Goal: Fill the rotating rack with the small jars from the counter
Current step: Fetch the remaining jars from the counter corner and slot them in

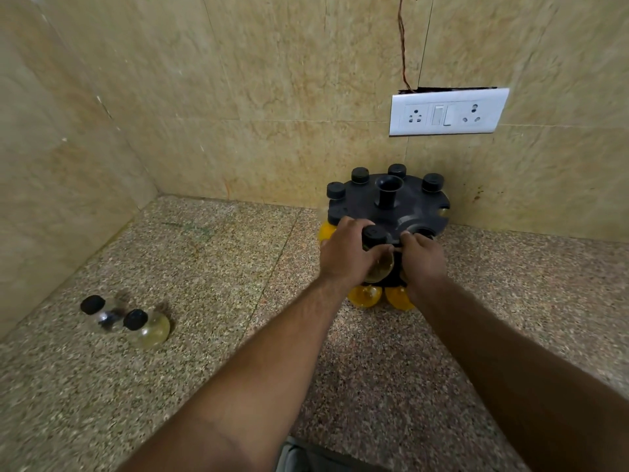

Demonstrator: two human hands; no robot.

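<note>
A black rotating rack (pixel 413 207) stands against the back wall on the speckled counter (pixel 221 267), with several black-capped jars hanging in its upper slots and yellow-tinted jars (pixel 366 296) below. At the rack's front edge a small clear jar with a black cap (pixel 374 235) sits between my hands. My left hand (pixel 347 253) grips it from the left. My right hand (pixel 423 264) touches the rack's rim and the jar from the right. Two more black-capped jars (pixel 102 313) (pixel 148 327) lie on the counter at the far left.
Tiled walls meet in a corner at the left. A white socket plate (pixel 447 112) hangs on the wall above the rack, with a thin wire (pixel 403 42) running up from it. A dark object (pixel 306 454) shows at the bottom edge.
</note>
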